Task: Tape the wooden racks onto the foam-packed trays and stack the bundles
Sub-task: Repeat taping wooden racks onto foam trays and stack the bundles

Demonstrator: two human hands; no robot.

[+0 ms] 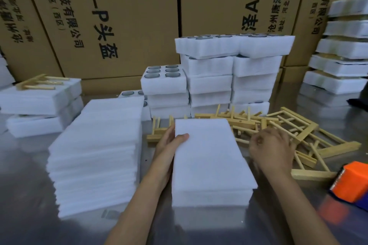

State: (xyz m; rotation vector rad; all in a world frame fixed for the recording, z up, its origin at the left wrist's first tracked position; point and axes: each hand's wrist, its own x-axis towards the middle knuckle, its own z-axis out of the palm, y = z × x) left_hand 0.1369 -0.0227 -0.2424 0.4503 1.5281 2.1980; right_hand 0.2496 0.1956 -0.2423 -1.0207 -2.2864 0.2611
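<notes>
Left hand (169,145) gripping foam tray (211,157) edge, racks (298,135) crowding right

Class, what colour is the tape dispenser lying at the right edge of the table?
Bright orange, tape dispenser, seen best in the head view.

Both hands forward: left hand (169,143) thumb-over grip, right hand (270,145) loosely curled.

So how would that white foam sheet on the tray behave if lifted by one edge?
The foam sheet is thin, so it would probably flex and feel very light. It merely lies on the tray, gripped by the left hand, so a push likely slides it.
</notes>
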